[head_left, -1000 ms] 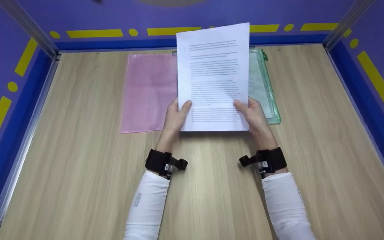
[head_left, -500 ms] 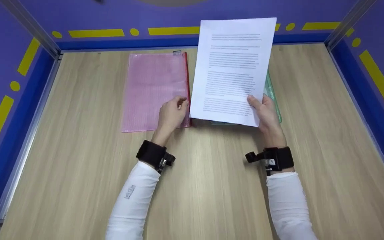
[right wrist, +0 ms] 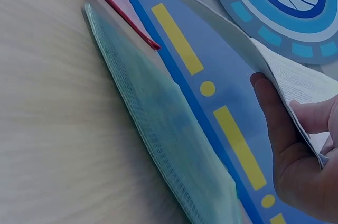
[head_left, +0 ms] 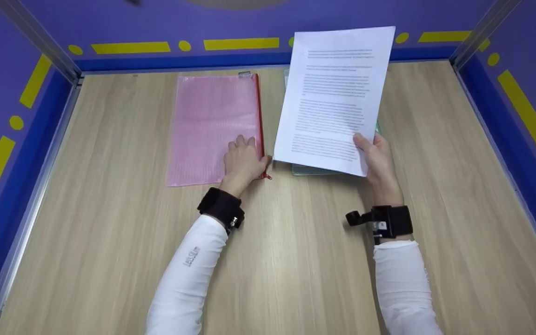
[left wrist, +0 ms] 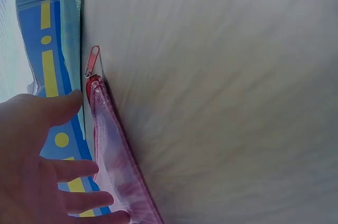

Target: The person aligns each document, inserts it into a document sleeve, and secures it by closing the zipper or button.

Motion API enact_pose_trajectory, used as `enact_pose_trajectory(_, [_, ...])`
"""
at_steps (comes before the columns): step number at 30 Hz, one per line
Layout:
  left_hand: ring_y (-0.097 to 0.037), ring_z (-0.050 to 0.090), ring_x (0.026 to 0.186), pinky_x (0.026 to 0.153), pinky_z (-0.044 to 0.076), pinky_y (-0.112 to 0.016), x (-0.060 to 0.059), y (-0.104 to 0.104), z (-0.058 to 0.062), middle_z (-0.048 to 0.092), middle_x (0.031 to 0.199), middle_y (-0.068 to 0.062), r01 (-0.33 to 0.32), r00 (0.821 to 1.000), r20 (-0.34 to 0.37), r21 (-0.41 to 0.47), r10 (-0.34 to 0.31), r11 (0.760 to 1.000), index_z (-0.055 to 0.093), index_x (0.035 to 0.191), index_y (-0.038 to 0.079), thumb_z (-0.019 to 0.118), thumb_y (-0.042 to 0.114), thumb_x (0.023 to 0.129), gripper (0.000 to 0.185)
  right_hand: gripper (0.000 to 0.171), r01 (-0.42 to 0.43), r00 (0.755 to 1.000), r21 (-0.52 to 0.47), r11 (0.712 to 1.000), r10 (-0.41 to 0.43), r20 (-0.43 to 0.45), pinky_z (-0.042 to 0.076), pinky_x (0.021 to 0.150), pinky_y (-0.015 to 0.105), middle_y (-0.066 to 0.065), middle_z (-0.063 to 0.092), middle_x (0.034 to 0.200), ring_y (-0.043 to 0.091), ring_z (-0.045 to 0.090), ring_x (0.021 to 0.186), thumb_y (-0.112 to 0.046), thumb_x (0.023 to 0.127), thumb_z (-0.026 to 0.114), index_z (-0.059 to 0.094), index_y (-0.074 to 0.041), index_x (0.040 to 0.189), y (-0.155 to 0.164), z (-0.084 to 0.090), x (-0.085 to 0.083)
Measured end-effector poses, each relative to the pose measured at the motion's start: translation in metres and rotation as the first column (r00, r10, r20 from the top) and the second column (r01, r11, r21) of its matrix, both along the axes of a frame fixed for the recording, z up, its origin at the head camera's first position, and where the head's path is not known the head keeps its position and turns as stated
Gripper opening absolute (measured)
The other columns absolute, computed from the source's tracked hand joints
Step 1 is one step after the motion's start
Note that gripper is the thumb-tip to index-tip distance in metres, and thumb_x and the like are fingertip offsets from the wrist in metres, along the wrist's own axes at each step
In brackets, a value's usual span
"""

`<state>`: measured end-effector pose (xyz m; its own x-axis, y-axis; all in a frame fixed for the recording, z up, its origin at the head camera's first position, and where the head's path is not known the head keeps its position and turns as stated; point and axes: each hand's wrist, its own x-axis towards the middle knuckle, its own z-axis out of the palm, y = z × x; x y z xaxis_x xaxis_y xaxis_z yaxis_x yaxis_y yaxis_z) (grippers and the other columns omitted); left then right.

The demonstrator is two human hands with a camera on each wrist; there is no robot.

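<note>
My right hand (head_left: 380, 160) grips printed paper (head_left: 335, 97) by its lower right edge, thumb on the text side and fingers behind. The paper is held up over a green zip pouch (right wrist: 153, 123), hiding most of that pouch in the head view. On the table to the left lies a pink zip pouch (head_left: 207, 121) with a red zipper along its right side. My left hand (head_left: 242, 162) is at its lower right part, fingers spread over the pouch and thumb beside the zipper. A red zipper pull (left wrist: 93, 60) sticks out at the corner.
Both pouches lie on a wooden table (head_left: 296, 260). Blue and purple panels (head_left: 156, 23) with yellow marks enclose its back and sides. A dark wrist camera mount (head_left: 354, 217) projects inward from the right wrist.
My left hand has let go of the paper and moved onto the pink pouch, its fingers spreading out. My right hand has carried the paper to the right and tilted it, uncovering the red zipper.
</note>
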<state>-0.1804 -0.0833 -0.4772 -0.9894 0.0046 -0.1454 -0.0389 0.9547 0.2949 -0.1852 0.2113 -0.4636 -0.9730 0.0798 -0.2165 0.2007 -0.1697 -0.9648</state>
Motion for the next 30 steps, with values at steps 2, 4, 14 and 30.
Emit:
enact_pose_trajectory(2, [-0.037, 0.052, 0.117, 0.091, 0.052, -0.049, 0.001, 0.000, -0.001, 0.052, 0.128, -0.021, 0.005, 1.000, 0.016, -0.038, -0.004, 0.999, 0.050, 0.136, 0.002, 0.062, 0.050, 0.092, 0.066, 0.045, 0.002, 1.000, 0.011, 1.000, -0.002, 0.000, 0.058, 0.074, 0.020, -0.003, 0.071, 0.105, 0.009, 0.072, 0.092, -0.013, 0.102, 0.051, 0.045, 0.000, 0.145, 0.001, 0.000, 0.000])
enact_pose_trajectory(4, [-0.036, 0.052, 0.116, 0.090, 0.053, -0.048, 0.002, -0.001, -0.001, 0.054, 0.126, -0.020, 0.019, 0.999, 0.027, -0.064, -0.017, 0.998, 0.052, 0.133, 0.001, 0.062, 0.051, 0.091, 0.066, 0.046, 0.003, 1.000, 0.018, 1.000, -0.003, -0.001, 0.057, 0.075, 0.021, -0.002, 0.071, 0.107, 0.010, 0.072, 0.094, -0.013, 0.102, 0.052, 0.045, -0.001, 0.145, 0.001, 0.000, 0.000])
enact_pose_trajectory(14, [-0.036, 0.053, 0.116, 0.089, 0.053, -0.046, 0.004, -0.008, 0.000, 0.055, 0.126, -0.020, 0.089, 0.995, 0.067, -0.142, -0.080, 0.986, 0.054, 0.131, 0.000, 0.058, 0.052, 0.093, 0.063, 0.046, -0.008, 1.000, 0.026, 1.000, 0.007, 0.022, 0.057, 0.073, 0.020, -0.005, 0.071, 0.102, 0.009, 0.071, 0.091, -0.014, 0.102, 0.053, 0.045, 0.000, 0.145, -0.001, -0.002, -0.003])
enact_pose_trajectory(30, [-0.035, 0.058, 0.110, 0.086, 0.054, -0.046, -0.001, -0.016, -0.002, 0.060, 0.119, -0.019, 0.042, 0.999, 0.021, -0.147, -0.039, 0.988, 0.062, 0.120, -0.002, 0.058, 0.044, 0.095, 0.053, 0.047, -0.041, 0.999, 0.056, 0.998, 0.038, 0.038, 0.056, 0.075, 0.020, -0.003, 0.069, 0.107, 0.009, 0.070, 0.094, -0.017, 0.103, 0.051, 0.043, -0.003, 0.147, -0.003, -0.004, -0.006])
